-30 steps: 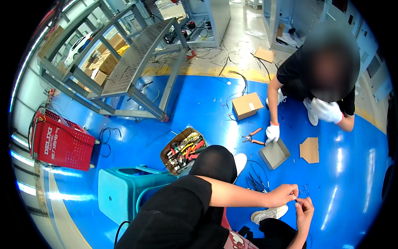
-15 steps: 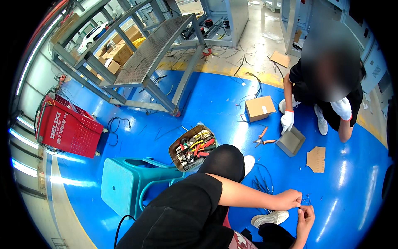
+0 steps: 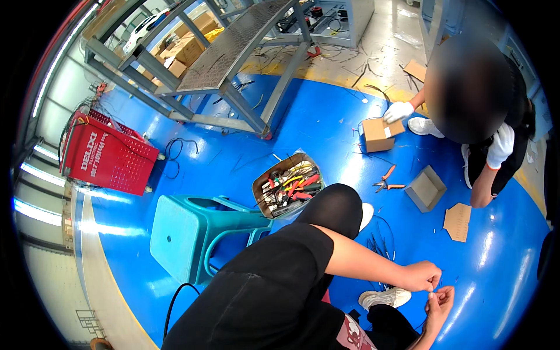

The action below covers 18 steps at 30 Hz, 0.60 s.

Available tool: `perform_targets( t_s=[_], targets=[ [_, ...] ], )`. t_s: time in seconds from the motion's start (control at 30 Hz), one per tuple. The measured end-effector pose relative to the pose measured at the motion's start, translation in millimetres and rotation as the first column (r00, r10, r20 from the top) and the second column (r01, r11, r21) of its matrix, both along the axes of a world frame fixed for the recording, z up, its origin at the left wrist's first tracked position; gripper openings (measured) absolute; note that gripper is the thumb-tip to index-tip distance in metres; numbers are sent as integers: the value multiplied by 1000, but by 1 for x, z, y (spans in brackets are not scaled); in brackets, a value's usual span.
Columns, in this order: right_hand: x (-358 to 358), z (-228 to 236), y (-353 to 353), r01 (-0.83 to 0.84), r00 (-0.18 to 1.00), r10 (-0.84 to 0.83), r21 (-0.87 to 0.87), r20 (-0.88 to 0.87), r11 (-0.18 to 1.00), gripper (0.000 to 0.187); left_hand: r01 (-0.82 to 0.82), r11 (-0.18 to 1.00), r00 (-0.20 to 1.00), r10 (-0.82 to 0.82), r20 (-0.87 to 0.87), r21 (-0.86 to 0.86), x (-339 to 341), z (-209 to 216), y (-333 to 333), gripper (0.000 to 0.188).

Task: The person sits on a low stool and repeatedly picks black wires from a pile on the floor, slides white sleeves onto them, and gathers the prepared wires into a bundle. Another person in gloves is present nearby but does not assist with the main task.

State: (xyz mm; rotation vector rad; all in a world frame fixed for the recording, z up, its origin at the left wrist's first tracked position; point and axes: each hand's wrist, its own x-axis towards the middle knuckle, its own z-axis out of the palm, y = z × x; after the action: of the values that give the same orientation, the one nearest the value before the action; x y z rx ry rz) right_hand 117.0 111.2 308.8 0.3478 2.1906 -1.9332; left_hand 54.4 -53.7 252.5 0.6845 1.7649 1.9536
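My left hand is closed in a pinch at the lower right, over the blue floor. Just below and right of it, my right hand also pinches, its fingertips close to those of the left. Whatever lies between the fingers is too small to make out. Thin black wires are scattered on the floor beyond my left forearm, beside my white shoe. Some short dark scraps lie near my hands.
A box of hand tools stands by my knee, a turquoise stool left of it. Orange-handled pliers, an open carton and flat cardboard lie ahead. A crouching co-worker's gloved hand touches a small carton. Farther off are a red cart and a metal platform.
The co-worker's gloved hand has gone from the open carton to the small closed carton. My hands stay close together, still pinching. The whole view has shifted a little.
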Motion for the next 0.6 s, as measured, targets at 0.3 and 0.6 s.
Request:
perform_targets(
  t_s=[0.3, 0.6],
  targets=[
    [4, -13, 24, -48, 998, 45, 80, 41, 996, 19, -80, 996, 997, 80, 15, 37, -7, -2, 4, 9],
    [2, 6, 3, -110, 989, 99, 98, 107, 989, 22, -12, 999, 998, 14, -56, 41, 3, -22, 18, 12]
  ],
)
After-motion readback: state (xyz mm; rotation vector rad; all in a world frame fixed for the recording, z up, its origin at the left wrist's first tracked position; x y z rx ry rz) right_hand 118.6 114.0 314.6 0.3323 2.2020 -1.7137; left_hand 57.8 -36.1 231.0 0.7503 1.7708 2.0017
